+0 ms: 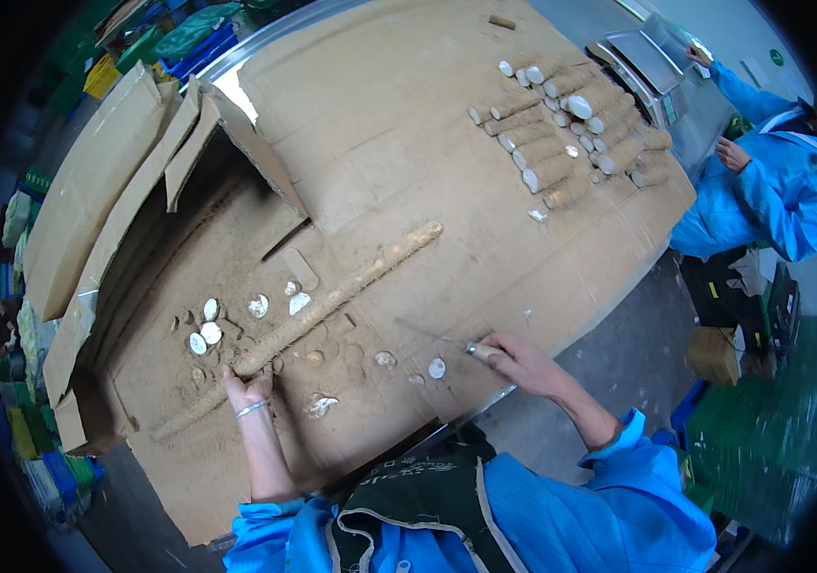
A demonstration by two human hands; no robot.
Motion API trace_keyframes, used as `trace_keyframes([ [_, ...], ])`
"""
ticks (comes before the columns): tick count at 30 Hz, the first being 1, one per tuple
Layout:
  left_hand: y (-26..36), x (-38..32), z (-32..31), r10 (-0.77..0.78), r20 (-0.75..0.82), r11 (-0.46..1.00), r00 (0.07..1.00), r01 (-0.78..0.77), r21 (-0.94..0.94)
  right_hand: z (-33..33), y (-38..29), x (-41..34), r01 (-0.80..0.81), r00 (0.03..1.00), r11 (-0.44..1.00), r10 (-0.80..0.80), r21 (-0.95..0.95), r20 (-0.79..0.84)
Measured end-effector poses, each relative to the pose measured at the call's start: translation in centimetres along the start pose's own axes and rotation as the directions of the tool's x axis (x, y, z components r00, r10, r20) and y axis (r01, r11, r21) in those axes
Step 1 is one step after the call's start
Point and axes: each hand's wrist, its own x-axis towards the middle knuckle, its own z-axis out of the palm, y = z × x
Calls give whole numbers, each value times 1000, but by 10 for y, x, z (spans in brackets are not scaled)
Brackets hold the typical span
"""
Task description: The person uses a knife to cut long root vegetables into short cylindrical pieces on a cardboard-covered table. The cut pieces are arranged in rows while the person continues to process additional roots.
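My left hand (pixel 249 390), with a bracelet at the wrist, grips a long, hairy brown root, apparently a yam (pixel 351 285), which lies slantwise across the cardboard sheet (pixel 408 172). My right hand (pixel 523 362) is closed around the light handle of a knife (pixel 483 352). Its thin blade is blurred and points left, apart from the yam. Beyond the yam lie several white-faced cut ends (pixel 210 333). On the near side, another cut slice (pixel 437 368) rests close to the knife, and peel scraps (pixel 322 406) lie nearer my left wrist.
Many cut yam pieces (pixel 548 172) lie grouped at the far right, beside a weighing scale (pixel 641 61). A co-worker in blue (pixel 766 172) stands there holding a clear plastic bag (pixel 705 140). Bent cardboard walls (pixel 143 193) rise along the left side. Stacked crates (pixel 759 422) stand at right.
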Motion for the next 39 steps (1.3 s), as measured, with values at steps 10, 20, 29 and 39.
trace_keyframes([
  [10, 41, -34, -62, 152, 493, 309, 856, -515, 799, 9, 17, 59, -20, 906, 998, 39, 51, -421],
  [20, -28, -73, 12, -24, 944, -729, 330, -652, 210, 16, -21, 87, -282, 902, 904, 136, -321, -411],
  [29, -25, -53, 18, -80, 954, -769, 289, -627, 126, 14, -4, 82, -313, 915, 870, 170, -380, -366],
  [39, -17, -49, 23, -163, 954, -737, 251, -674, 51, 36, -1, -59, -344, 906, 935, 305, -90, -293],
])
